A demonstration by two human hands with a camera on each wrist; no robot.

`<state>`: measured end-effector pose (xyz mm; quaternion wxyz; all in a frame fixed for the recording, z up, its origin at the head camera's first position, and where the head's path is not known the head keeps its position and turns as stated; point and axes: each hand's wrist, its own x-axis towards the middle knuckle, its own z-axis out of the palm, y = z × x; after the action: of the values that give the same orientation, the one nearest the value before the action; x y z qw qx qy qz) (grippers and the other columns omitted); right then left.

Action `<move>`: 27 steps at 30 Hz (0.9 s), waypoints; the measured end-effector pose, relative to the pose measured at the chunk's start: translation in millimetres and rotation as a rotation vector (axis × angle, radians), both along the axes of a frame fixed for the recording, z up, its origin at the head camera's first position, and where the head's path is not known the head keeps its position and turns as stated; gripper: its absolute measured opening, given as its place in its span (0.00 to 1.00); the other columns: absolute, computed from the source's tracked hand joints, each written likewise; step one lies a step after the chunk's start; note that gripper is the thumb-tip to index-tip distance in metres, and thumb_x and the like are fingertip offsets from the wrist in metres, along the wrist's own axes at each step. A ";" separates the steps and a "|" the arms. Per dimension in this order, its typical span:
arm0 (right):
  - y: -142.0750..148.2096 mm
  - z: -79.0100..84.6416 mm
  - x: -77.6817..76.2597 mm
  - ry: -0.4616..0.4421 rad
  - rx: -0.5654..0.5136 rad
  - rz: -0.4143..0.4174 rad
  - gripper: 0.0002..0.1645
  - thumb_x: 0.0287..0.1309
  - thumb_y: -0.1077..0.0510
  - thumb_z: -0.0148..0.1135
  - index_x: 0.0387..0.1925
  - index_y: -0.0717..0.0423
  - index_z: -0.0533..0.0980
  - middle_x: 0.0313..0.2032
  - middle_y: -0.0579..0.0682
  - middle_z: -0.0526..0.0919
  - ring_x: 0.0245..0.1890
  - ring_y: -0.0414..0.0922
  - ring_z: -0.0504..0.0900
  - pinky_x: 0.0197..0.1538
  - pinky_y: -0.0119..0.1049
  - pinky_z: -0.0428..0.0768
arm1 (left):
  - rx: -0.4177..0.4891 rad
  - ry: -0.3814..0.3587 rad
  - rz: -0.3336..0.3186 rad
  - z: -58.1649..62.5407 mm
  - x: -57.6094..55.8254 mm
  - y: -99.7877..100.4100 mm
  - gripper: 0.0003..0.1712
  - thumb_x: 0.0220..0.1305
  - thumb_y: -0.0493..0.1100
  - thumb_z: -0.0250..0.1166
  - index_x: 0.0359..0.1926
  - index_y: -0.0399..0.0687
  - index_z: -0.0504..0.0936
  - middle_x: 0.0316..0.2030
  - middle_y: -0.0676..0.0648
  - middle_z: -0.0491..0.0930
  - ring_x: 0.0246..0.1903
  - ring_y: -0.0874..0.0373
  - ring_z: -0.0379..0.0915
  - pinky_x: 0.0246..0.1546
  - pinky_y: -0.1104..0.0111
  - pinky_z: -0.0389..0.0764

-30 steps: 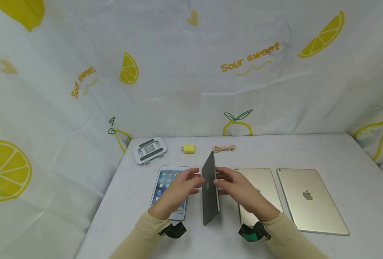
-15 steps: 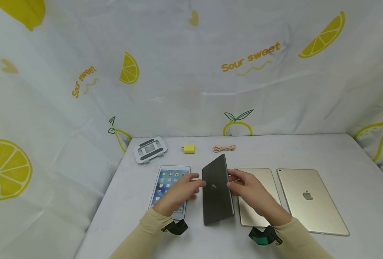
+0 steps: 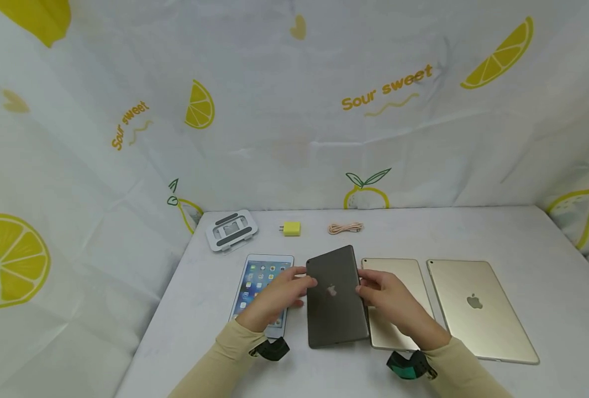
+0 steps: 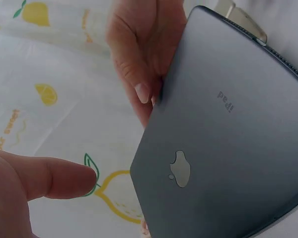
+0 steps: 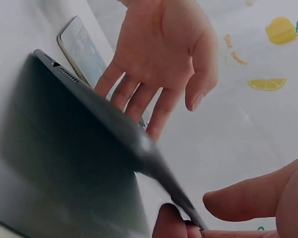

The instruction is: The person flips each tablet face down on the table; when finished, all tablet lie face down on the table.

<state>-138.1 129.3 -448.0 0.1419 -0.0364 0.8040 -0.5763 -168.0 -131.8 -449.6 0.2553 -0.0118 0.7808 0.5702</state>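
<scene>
A dark grey iPad (image 3: 335,315) is tilted up at the centre of the table in the head view, its Apple-logo back toward the camera. My right hand (image 3: 396,307) pinches its right edge, thumb on the back and fingers behind. At the opposite edge is my left hand (image 3: 279,296), fingers extended; the left wrist view shows its thumb (image 4: 64,177) apart from the iPad. In the right wrist view the left hand's fingers (image 5: 164,106) are spread, their tips partly hidden by the iPad's edge. Under the left hand lies a white tablet (image 3: 262,273) with a lit home screen.
Two gold iPads lie face down on the right: the nearer one (image 3: 396,268) partly under my right hand, the other (image 3: 478,320) farther out. Along the back are a white-grey folding stand (image 3: 231,230), a yellow charger plug (image 3: 291,228) and a coiled pink cable (image 3: 345,228).
The dark iPad has turned from nearly edge-on to showing its back, leaning down toward the right. My right hand has moved right with its edge; my left hand has barely moved.
</scene>
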 end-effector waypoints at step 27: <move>-3.0 -1.9 -0.6 -0.122 0.098 -0.048 0.39 0.78 0.51 0.60 0.76 0.75 0.65 0.68 0.73 0.78 0.54 0.57 0.90 0.58 0.50 0.90 | -0.024 0.063 0.001 -3.7 -1.3 -2.7 0.43 0.74 0.56 0.65 0.81 0.39 0.65 0.75 0.35 0.72 0.70 0.41 0.75 0.68 0.46 0.82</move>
<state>-138.7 126.3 -450.0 0.1784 0.0252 0.8219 -0.5404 -169.4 -134.4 -453.2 0.2299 0.0027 0.7953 0.5610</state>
